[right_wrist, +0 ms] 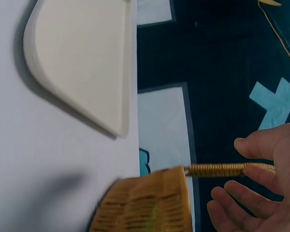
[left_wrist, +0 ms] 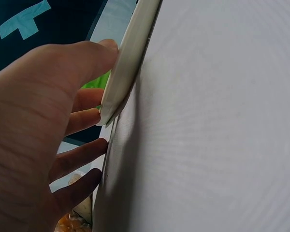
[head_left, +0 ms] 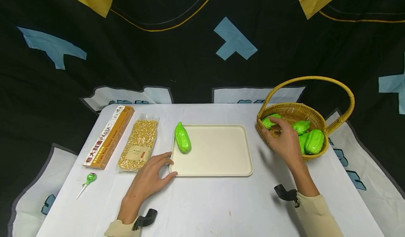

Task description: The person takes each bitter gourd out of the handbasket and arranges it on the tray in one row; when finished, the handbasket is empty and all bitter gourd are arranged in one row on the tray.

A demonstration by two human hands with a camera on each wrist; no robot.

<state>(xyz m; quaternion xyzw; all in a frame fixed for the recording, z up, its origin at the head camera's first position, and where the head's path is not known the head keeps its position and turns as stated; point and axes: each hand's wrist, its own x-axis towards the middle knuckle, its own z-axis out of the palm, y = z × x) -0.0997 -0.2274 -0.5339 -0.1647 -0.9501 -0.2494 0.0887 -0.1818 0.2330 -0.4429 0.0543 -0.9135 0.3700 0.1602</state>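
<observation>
A cream tray (head_left: 215, 152) lies mid-table, with a shiny bright-green, pepper-shaped thing (head_left: 182, 137) near its left edge. My left hand (head_left: 150, 179) touches the tray's near left corner, fingers spread; in the left wrist view its thumb (left_wrist: 108, 55) rests against the rim (left_wrist: 130, 53). Over the left side of a wicker basket (head_left: 294, 110) reaches my right hand (head_left: 284, 140). Its fingertips overlap a green piece (head_left: 269, 121) in the head view. Between thumb and fingers of the hand (right_wrist: 266, 183) nothing shows in the right wrist view.
More green pieces (head_left: 314, 142) sit in the basket, whose tall handle (head_left: 311, 78) arches above it. Left of the tray lie a bag of corn kernels (head_left: 139, 138), a pasta box (head_left: 109, 136) and a lollipop (head_left: 91, 178). Dark cloth (head_left: 177, 68) hangs behind the table.
</observation>
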